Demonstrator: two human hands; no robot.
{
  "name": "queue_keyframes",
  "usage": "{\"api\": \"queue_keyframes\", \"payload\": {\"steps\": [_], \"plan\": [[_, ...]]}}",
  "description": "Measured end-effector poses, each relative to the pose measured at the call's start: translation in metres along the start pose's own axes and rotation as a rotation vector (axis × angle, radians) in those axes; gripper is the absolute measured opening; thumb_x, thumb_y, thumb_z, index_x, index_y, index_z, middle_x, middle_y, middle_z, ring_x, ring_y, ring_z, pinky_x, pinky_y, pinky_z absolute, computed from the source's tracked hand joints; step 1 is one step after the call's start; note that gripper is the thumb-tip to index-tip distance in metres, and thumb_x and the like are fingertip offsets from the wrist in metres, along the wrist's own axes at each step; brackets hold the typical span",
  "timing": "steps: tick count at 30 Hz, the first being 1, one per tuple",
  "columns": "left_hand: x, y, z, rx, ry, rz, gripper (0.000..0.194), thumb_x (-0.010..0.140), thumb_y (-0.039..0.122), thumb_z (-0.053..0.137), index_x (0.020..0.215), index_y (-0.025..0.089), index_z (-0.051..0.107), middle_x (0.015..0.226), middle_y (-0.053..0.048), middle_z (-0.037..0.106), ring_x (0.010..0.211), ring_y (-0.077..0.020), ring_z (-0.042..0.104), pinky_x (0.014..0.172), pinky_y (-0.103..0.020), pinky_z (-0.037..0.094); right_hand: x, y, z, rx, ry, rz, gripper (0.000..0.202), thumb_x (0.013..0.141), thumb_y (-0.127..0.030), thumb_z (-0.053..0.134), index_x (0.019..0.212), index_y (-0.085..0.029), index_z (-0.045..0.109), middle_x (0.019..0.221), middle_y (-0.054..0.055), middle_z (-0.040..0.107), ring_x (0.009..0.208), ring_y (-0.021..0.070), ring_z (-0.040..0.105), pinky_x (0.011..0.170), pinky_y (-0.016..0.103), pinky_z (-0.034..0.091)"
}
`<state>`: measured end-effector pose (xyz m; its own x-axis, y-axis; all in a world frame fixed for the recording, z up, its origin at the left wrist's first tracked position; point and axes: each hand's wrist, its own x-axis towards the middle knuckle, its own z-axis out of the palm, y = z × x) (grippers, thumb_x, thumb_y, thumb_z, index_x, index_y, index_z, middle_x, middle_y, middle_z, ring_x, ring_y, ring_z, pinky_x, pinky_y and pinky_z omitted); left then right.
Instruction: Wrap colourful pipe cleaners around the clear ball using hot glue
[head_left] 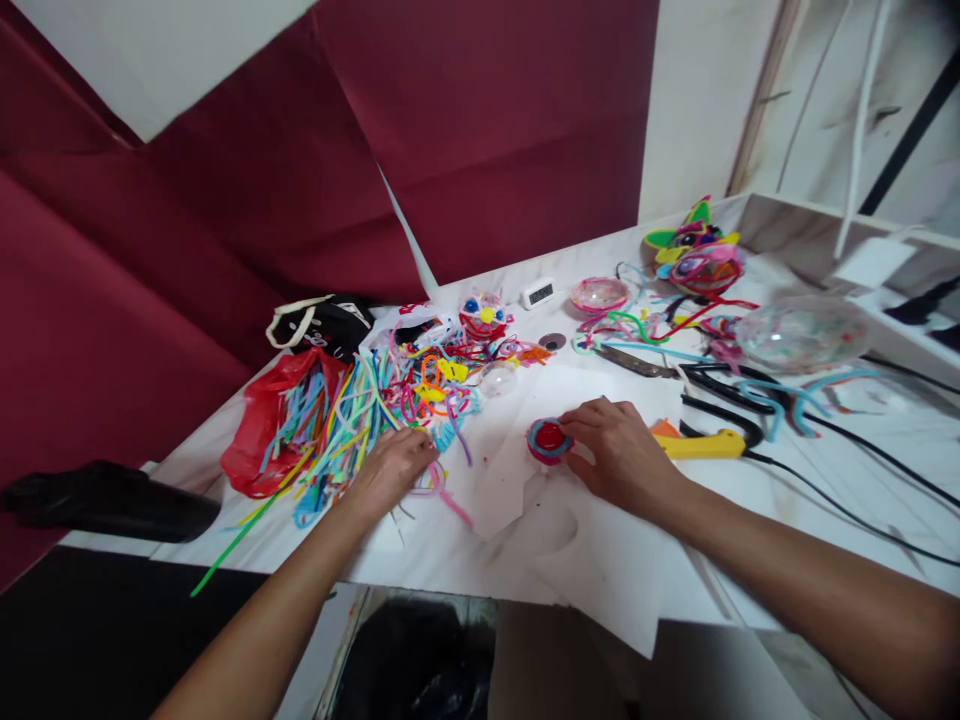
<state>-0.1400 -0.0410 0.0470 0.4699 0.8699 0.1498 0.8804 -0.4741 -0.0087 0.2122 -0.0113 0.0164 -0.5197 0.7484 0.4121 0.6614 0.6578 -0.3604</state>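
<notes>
My right hand [611,450] holds a small round cup [549,440], red inside with a blue and pink rim, over white paper [600,550]. Its thumb and fingers pinch the cup's right side. My left hand [394,468] rests at the near right edge of a pile of colourful pipe cleaners [360,410]; its fingers are bent together, and what they hold, if anything, is too small to make out. A pink pipe cleaner [454,508] lies just right of it. Behind the pile sits a decorated ball [482,315] with blue eyes and a yellow beak.
A yellow glue gun [701,444] with a black cord and scissors [637,361] lie to the right. Farther back are a clear bowl [802,333], a pink-rimmed bowl [600,295], a small clock [537,293] and a decorated figure [701,255]. A red bag [259,430] lies left.
</notes>
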Motion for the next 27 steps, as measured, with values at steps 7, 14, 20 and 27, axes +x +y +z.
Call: {"api": "queue_keyframes", "payload": {"steps": [7,14,20,27], "plan": [[0.018,-0.037,-0.032,-0.151,0.208,-0.204,0.026,0.089,0.038,0.057,0.081,0.022,0.075,0.09,-0.007,0.076,0.091,-0.024,0.067,0.087,-0.036,0.048,0.0,-0.001,0.0,0.016,-0.02,0.01,0.019,0.086,-0.02,0.067,0.103,-0.018,0.075,0.11,0.007,0.075,0.105,0.0295,0.061,0.085,0.043,0.039],[0.043,-0.07,-0.052,-0.379,0.487,-0.541,0.034,0.083,0.048,0.057,0.087,0.017,0.071,0.081,-0.005,0.075,0.079,-0.0245,0.069,0.072,-0.031,0.052,0.002,-0.003,0.0,0.018,-0.016,0.02,0.018,0.084,-0.018,0.068,0.101,-0.017,0.075,0.109,0.008,0.075,0.104,0.0294,0.061,0.083,0.043,0.039],[0.067,-0.084,-0.066,-0.622,0.543,-0.65,0.031,0.077,0.048,0.059,0.079,0.018,0.068,0.073,-0.005,0.073,0.071,-0.022,0.066,0.067,-0.03,0.053,0.001,-0.002,0.002,0.026,-0.017,0.02,0.02,0.084,-0.018,0.067,0.102,-0.018,0.075,0.11,0.006,0.074,0.105,0.0284,0.061,0.086,0.043,0.038],[0.09,-0.083,-0.087,-0.779,0.52,-0.697,0.026,0.067,0.042,0.069,0.075,0.017,0.068,0.063,-0.002,0.068,0.05,-0.0144,0.056,0.047,-0.023,0.043,0.002,-0.004,0.001,0.029,-0.027,0.035,0.019,0.086,-0.019,0.066,0.103,-0.018,0.075,0.11,0.007,0.075,0.104,0.0286,0.06,0.086,0.043,0.038]]}}
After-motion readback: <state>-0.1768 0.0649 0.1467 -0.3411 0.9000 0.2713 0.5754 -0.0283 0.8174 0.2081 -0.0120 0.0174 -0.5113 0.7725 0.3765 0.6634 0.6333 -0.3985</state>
